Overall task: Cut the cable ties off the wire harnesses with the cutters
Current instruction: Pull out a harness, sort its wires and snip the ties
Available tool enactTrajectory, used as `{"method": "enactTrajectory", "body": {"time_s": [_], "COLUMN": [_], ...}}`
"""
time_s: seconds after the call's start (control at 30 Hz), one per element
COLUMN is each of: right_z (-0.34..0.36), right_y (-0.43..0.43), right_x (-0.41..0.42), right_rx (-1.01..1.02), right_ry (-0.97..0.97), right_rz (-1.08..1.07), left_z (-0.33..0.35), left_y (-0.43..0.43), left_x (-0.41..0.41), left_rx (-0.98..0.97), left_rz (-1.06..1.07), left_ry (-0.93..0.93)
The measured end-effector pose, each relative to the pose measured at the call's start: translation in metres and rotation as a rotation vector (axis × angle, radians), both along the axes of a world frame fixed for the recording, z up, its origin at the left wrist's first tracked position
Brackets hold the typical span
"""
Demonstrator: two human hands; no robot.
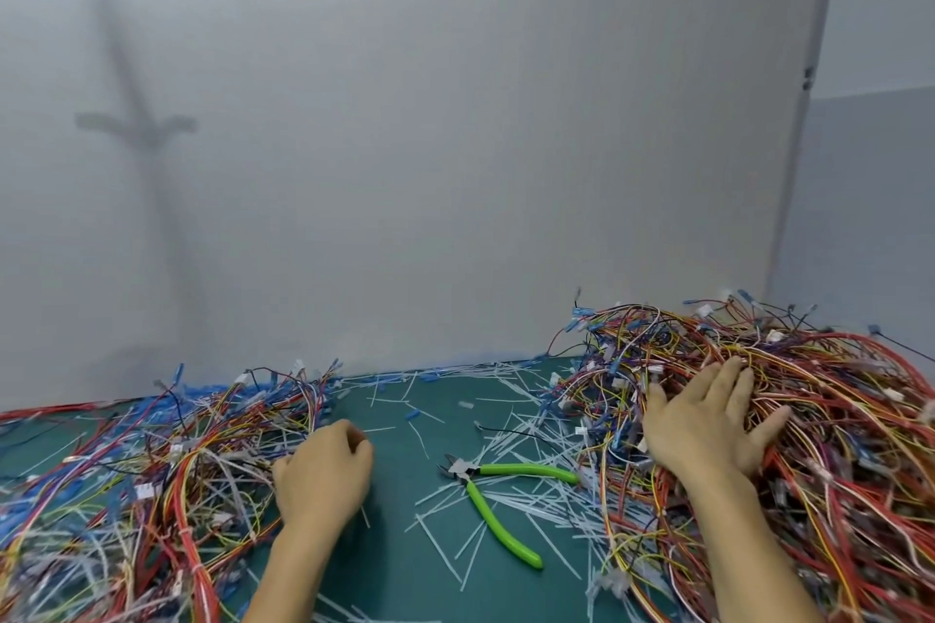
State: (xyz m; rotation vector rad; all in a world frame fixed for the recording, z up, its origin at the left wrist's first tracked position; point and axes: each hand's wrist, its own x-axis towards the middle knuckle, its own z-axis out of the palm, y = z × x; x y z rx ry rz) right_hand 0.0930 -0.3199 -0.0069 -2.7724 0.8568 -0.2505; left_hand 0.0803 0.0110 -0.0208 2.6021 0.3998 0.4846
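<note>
Where the frame's lower edge cuts off both forearms, the near part of the green mat (399,567) lies between them, strewn with pale cut cable ties (526,445). Left of centre, the left hand (324,476) sits knuckles-up at the edge of the left pile of wire harnesses (152,470), fingers curled under; whether they grip anything cannot be told. Just right of it the cutters (461,468) lie flat on the mat, untouched by either hand, green handles splayed apart and pointing lower right, the nose pointing upper left. Right of centre, the right hand (708,425) rests palm-down on the right pile of wire harnesses (835,445), fingers straight and spread, gripping nothing. This right pile stands higher than the left one and fills the lower right corner. Further back, more cut ties litter the mat up to its far edge. Beyond that, a plain white panel (455,142) fills the upper frame.
</note>
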Motion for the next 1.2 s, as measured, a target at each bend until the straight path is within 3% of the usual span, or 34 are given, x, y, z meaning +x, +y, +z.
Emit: {"method": "enactTrajectory", "body": {"time_s": [0.23,0.4,0.5,0.63,0.73,0.93,1.0,1.13,1.2], "right_z": [0.0,0.035,0.061,0.077,0.073,0.052,0.051,0.057,0.061], "right_y": [-0.002,0.005,0.028,0.075,0.111,0.162,0.169,0.174,0.174], "right_x": [0.005,-0.004,-0.013,-0.025,-0.033,-0.035,-0.034,-0.032,-0.032], "right_rx": [0.018,0.083,-0.028,-0.113,-0.055,0.089,0.145,0.187,0.183], "right_ry": [0.05,0.03,-0.018,-0.136,-0.305,-0.262,-0.242,-0.254,-0.27], "right_rz": [-0.008,0.022,0.116,0.279,0.417,0.635,0.669,0.678,0.664], "left_z": [0.006,0.015,0.021,0.025,0.02,0.027,0.039,0.063,0.066], "left_y": [0.004,0.015,0.018,0.01,0.008,0.004,0.003,0.016,0.024], "left_x": [0.0,0.002,0.004,0.003,0.001,0.004,0.002,-0.007,-0.011], "left_rx": [-0.026,-0.013,0.056,0.281,0.349,0.336,0.318,0.323,0.378], "left_rz": [0.01,-0.002,0.005,0.105,0.13,-0.123,-0.124,0.056,0.165], "left_ry": [-0.007,-0.166,-0.191,-0.001,0.227,0.464,0.398,0.046,-0.008]}}
